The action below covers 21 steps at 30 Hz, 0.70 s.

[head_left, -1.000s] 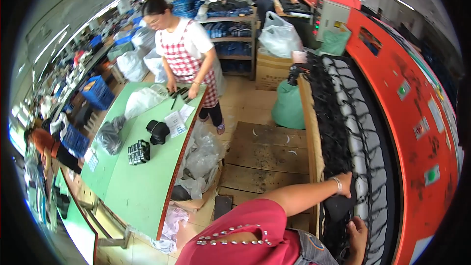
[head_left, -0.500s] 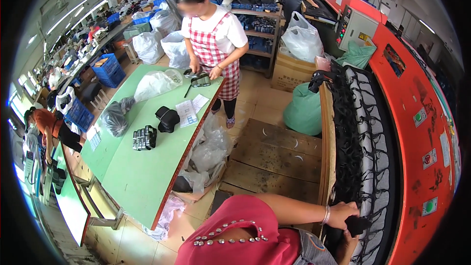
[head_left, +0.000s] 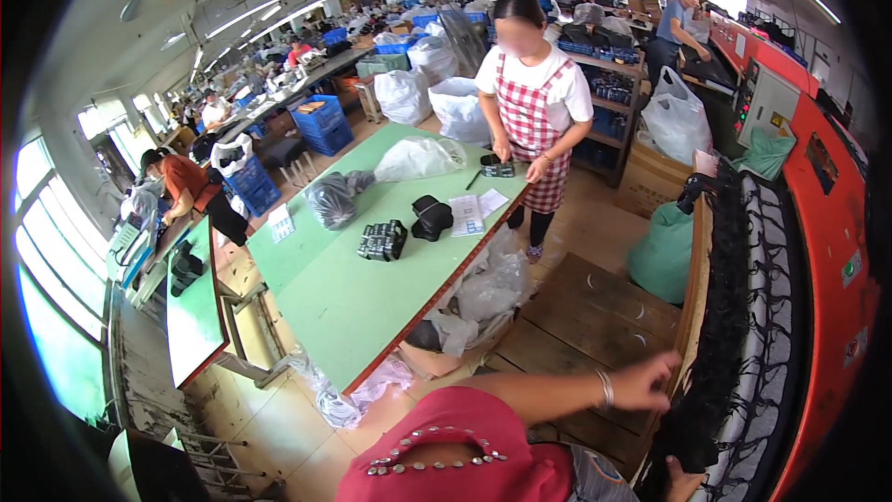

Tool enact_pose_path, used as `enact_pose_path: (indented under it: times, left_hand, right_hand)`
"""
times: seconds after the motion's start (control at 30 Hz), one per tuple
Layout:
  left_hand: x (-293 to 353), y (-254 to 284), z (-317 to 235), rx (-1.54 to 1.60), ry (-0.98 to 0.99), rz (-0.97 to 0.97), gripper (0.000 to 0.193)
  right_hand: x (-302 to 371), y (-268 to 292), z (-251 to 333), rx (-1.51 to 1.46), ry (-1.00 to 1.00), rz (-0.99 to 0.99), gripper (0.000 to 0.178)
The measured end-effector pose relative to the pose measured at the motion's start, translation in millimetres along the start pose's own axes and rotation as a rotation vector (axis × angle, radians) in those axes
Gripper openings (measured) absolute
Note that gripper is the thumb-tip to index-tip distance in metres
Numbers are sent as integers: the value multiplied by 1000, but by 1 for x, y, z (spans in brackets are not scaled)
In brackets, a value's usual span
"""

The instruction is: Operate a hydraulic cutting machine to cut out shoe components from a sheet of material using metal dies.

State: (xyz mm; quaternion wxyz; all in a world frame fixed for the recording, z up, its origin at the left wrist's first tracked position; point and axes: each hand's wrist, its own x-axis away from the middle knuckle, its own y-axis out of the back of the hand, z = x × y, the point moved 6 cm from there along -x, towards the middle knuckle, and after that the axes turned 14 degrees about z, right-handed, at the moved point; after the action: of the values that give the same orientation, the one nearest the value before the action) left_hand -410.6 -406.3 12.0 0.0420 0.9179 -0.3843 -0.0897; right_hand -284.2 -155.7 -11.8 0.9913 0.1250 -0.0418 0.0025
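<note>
My left hand (head_left: 646,383), a pale bracelet at its wrist, is raised over the wooden edge of the long trough, fingers stretched out and holding nothing. Low at the picture's edge, my right hand (head_left: 684,482) grips a dark black fabric piece (head_left: 692,451); only the thumb side shows and its other fingers are hidden. Beside both hands runs a long heap of black strap-like pieces (head_left: 720,293). To the right of the heap lies a grey-white band (head_left: 757,316) crossed by thin black straps.
A red machine (head_left: 836,251) borders the right side. Left of me stands a green table (head_left: 325,288) with black pouches, papers and plastic bags; a person in a checked apron (head_left: 531,93) works there. Wooden boards (head_left: 576,316) and a green sack (head_left: 662,251) lie between.
My left hand has let go of the black piece and drawn back to the left, its fingers spreading. My right hand keeps hold of it. The whole view has turned leftward.
</note>
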Motion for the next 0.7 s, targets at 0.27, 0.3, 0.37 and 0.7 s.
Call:
enact_pose_path:
  times: [0.27, 0.3, 0.37, 0.7]
  left_hand:
    - [363, 384, 12, -425, 1400, -1433, 96]
    - [405, 390, -21, -323, 1281, -1565, 100]
    - [468, 436, -44, -437, 1117, -1633, 102]
    - [550, 521, 58, -251, 1570, -1095, 89]
  right_hand:
    - [7, 30, -47, 105, -159, -99, 56]
    - [4, 35, -51, 200, -221, -129, 57]
    - [9, 61, -69, 381, -343, -210, 58]
    - [-11, -43, 202, 1052, -590, -451, 62]
